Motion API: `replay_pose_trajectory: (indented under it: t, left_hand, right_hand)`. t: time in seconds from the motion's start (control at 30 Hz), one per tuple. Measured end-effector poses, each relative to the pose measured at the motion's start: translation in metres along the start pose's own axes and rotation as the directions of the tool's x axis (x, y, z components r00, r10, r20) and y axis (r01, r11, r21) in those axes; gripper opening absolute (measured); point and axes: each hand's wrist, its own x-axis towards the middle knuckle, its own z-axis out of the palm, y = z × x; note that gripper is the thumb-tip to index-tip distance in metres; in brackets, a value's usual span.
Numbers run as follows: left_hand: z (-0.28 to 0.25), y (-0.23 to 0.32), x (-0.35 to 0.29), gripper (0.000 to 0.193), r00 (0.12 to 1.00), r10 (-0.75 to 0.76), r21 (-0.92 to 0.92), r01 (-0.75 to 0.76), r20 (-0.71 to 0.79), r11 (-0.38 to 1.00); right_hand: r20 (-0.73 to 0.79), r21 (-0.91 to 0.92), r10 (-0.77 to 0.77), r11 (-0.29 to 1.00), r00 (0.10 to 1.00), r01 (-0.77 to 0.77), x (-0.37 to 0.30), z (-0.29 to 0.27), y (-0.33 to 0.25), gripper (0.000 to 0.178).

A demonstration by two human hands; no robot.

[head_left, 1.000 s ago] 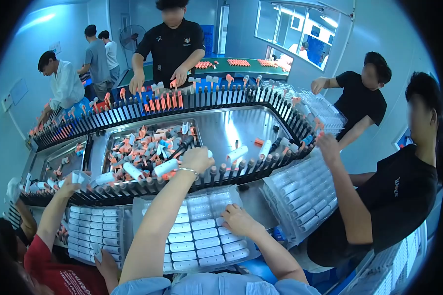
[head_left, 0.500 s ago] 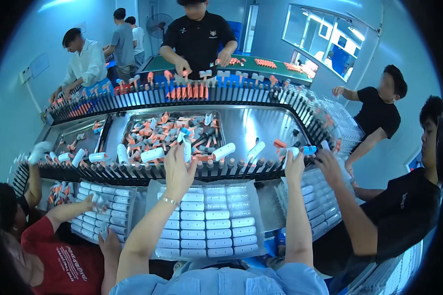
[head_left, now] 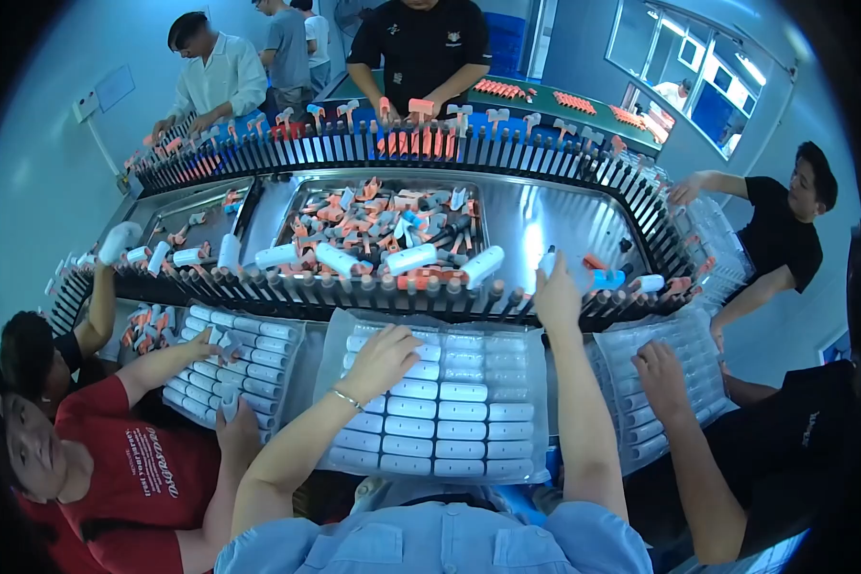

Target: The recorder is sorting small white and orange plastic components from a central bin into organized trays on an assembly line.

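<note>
Fingers of my left hand [head_left: 386, 356] bend down over the white pieces [head_left: 461, 430], palm low — whether they grip one, I cannot tell. My right forearm reaches straight out, its hand [head_left: 557, 292] raised at the black posts [head_left: 433, 295], fingers curled near a small dark-tipped thing; their hold is unclear. Leftmost, a neighbour's clear tray [head_left: 295, 337] carries white pieces; beyond, a metal tray [head_left: 485, 230] heaps orange and gray parts [head_left: 373, 218]. My clear tray [head_left: 507, 371] bears the white pieces — its upper-right cells bare.
</note>
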Motion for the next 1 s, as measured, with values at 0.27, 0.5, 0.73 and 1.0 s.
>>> replay_pose_trajectory:
  t: [0.27, 0.5, 0.73, 1.0]
  left_hand:
    - [0.004, -0.003, 0.020, 0.028, 0.927, -0.144, 0.159, 0.093, 0.347, 0.983]
    - [0.008, 0.032, 0.044, 0.025, 0.944, -0.273, -0.261, 0.315, 0.186, 0.912]
    - [0.025, 0.054, 0.064, 0.048, 0.993, -0.095, -0.444, 0.118, 0.075, 0.888]
    - [0.012, 0.037, 0.030, 0.041, 0.969, -0.228, -0.467, 0.247, 0.097, 0.849]
  right_hand:
    - [0.037, 0.437, -0.533, 0.769, 0.845, 0.466, -0.118, 0.021, -0.024, 0.032]
    - [0.322, 0.192, -0.623, 0.780, 0.713, 0.595, -0.152, 0.022, -0.027, 0.016]
    - [0.343, 0.333, -0.662, 0.749, 0.666, 0.573, -0.140, 0.017, -0.015, 0.030]
    - [0.070, 0.112, -0.315, 0.945, 0.946, 0.307, -0.035, -0.103, 0.077, 0.033]
